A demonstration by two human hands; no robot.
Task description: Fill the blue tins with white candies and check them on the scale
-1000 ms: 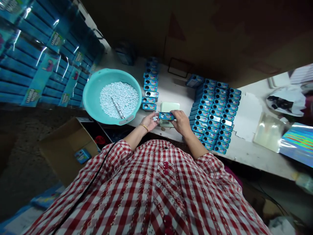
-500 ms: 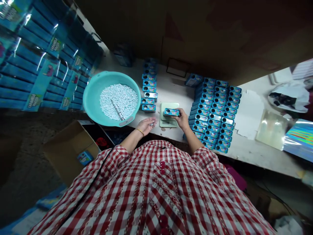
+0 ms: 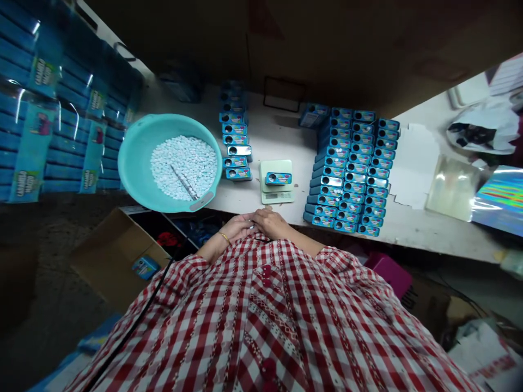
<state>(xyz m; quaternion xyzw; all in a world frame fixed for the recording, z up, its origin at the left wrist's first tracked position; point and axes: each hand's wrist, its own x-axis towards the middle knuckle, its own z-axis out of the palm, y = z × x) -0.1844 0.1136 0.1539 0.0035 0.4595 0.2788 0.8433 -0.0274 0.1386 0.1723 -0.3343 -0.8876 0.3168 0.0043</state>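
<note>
A small blue tin (image 3: 278,178) lies on a pale green scale (image 3: 277,188) near the table's front edge. Both hands have left it. My left hand (image 3: 239,224) and my right hand (image 3: 273,221) meet at the edge just below the scale, above my checked shirt. The left hand is cupped, with a speck of white candy showing between the two hands. My right fingers are pinched in against the left palm; what they hold is hidden.
A teal basin (image 3: 134,169) of white candies with a metal scoop (image 3: 182,183) stands at left. A column of blue tins (image 3: 234,140) runs beside it and a block of several tins (image 3: 352,169) lies at right. A cardboard box (image 3: 118,256) sits below the table.
My right hand set the tin on the scale and let go. Both hands drew back to the table edge and came together. The view shifted slightly.
</note>
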